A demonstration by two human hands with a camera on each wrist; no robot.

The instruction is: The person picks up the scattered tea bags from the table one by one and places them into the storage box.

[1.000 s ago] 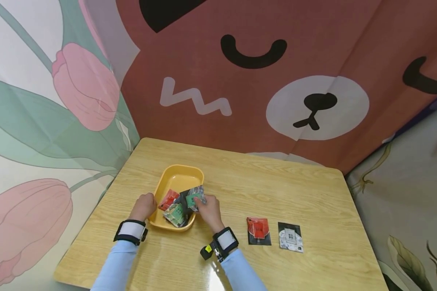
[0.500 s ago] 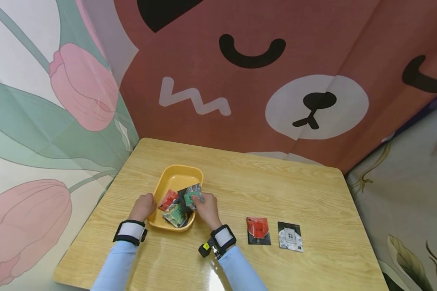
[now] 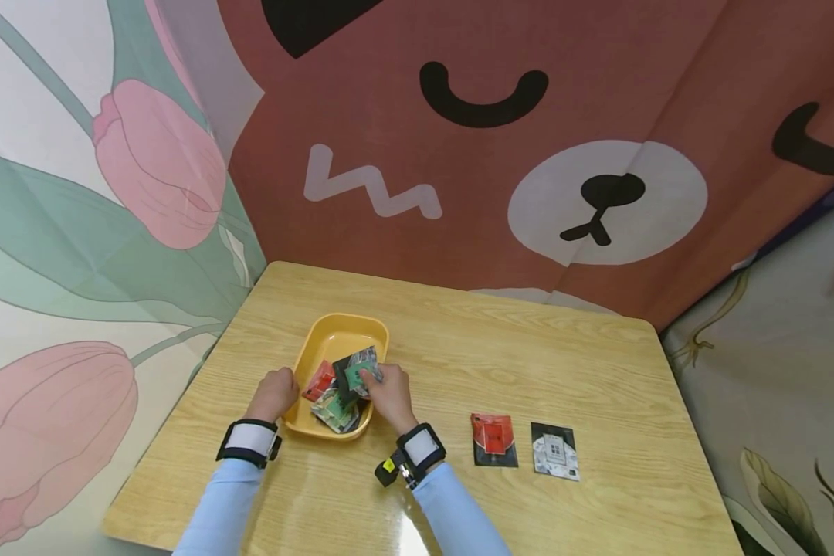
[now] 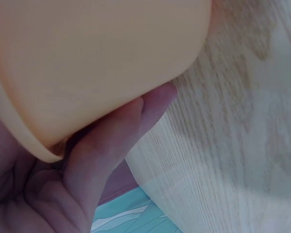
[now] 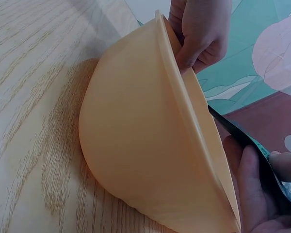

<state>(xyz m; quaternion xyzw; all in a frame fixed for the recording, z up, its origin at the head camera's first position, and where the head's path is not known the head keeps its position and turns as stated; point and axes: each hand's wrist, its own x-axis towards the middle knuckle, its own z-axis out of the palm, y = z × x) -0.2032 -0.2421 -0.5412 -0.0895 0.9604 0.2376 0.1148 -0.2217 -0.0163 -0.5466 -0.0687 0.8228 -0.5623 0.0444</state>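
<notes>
Right hand point(image 3: 391, 394) pinches a black and grey packet with a green label point(image 3: 357, 376), thumb on top and fingers under it. A snug but soft pinch seems best, so it does not slip or bend. Left hand point(image 3: 273, 395) grips the side of the yellow tub point(image 3: 338, 338), which should help stop it sliding. The pinched packet sticks out past the fingertips, over the tub, near the red packet point(image 3: 319, 380) inside.
</notes>
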